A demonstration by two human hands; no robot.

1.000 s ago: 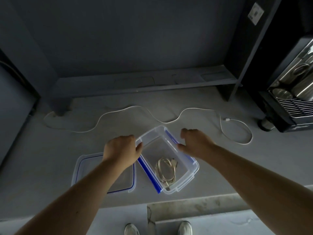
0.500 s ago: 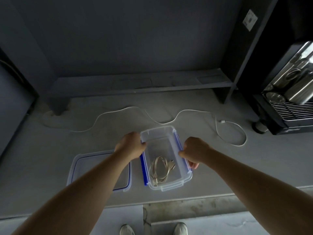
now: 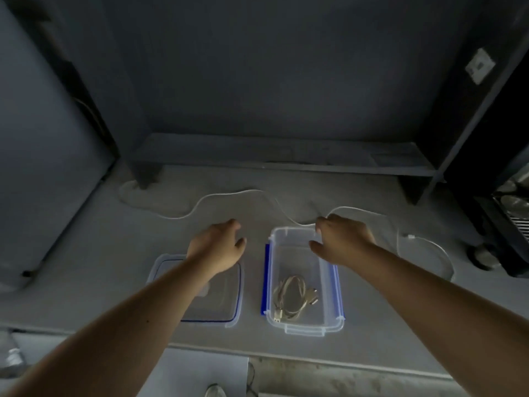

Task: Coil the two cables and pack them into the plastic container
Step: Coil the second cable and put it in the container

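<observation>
Both hands have let go of the plastic container (image 3: 305,328), which they gripped by its sides half a second ago. It now sits square on the counter (image 3: 86,267), just right of its lid (image 3: 226,299), with the coiled cable (image 3: 289,295) inside. The left hand (image 3: 217,249) hovers with its fingers loosely spread. The right hand (image 3: 343,242), also relaxed, reaches past the far rim to the loose white cable (image 3: 229,194) (contact unclear).

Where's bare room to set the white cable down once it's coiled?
Bare counter left of the lid, the strip between lid and container, and the container's far half, beyond the coiled cable. Crowded behind and right of the container, where the white cable snakes.
</observation>
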